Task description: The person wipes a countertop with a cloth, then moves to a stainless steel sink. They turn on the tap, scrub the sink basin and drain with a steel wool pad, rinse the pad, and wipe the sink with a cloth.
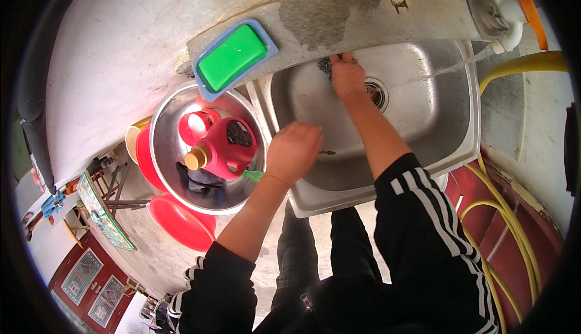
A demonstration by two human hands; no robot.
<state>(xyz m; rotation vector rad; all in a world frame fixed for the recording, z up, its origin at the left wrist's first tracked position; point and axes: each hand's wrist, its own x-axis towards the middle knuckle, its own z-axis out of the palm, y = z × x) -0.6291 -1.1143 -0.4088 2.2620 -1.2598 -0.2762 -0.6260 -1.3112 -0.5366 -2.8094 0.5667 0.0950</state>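
Note:
My right hand [348,76] presses a dark mesh scouring pad [325,67] against the far wall of the stainless steel sink [317,102], left of the drain [376,94]. My left hand [295,150] hovers over the sink's left side near the rim; its palm is hidden, and I cannot tell whether it holds anything. Water [447,69] streams from a white pipe outlet [509,38] at the right towards the drain. A small dark scrap [327,152] lies on the sink's floor.
Left of the sink, a metal basin [156,170] holds a pink bottle [231,150] with a gold cap, a red container and dark cloth. Green soap [233,57] sits in a blue dish [271,45] on the ledge. Red basins [181,225] stand below; yellow hoses [513,225] hang right.

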